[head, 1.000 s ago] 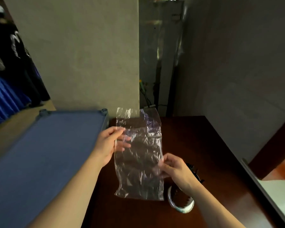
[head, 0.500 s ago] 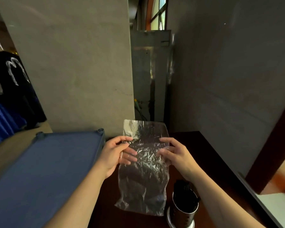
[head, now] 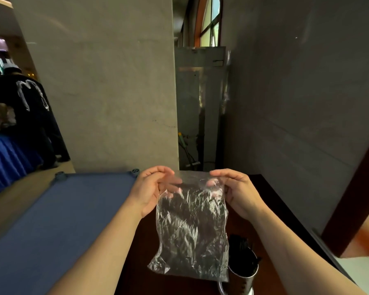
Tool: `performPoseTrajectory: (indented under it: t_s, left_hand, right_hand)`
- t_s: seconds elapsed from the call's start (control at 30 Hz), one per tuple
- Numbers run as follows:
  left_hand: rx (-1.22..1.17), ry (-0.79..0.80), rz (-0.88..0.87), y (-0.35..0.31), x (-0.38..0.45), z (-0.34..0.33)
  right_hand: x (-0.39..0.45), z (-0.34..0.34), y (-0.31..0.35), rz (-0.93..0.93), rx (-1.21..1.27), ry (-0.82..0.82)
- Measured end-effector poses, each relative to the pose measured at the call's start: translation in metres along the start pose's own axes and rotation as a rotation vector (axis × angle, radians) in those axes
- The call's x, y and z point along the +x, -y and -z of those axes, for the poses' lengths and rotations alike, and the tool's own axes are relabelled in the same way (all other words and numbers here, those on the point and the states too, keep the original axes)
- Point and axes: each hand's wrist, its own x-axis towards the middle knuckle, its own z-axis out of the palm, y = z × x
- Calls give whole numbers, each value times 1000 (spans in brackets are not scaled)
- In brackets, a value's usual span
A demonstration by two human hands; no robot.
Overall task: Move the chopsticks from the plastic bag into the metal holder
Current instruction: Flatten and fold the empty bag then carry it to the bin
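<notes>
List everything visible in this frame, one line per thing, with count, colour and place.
plastic bag: one, clear, crinkled, held up by its top edge over the table
metal holder: one, silver, on the table beside the bag's lower right
chopsticks: several, dark, standing in the holder
table: one, dark brown, below the hands
blue surface: one, left of the table
bystander: one, dark clothes, far left
left hand: grips the bag's top left
right hand: grips the bag's top right
</notes>
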Motion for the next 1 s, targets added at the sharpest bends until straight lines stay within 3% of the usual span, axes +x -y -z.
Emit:
performPoseTrajectory:
  t_s: [0.23, 0.4, 0.73, 0.83, 1.0]
  left_hand:
    - [41, 22, -24, -20, 2, -5]
    - [280, 20, -111, -36, 5, -10]
    - [295, -142, -311, -55, 13, -24]
    - [184, -150, -223, -61, 14, -22]
    - [193, 53, 60, -64, 10, -20]
  right_hand:
    - [6, -6, 18, 13, 39, 16]
    - [13, -13, 26, 50, -139, -13]
    - [22, -25, 30, 37, -175, -45]
    - [25, -25, 34, 104, -219, -89]
    - [31, -28, 44, 183, -222, -99]
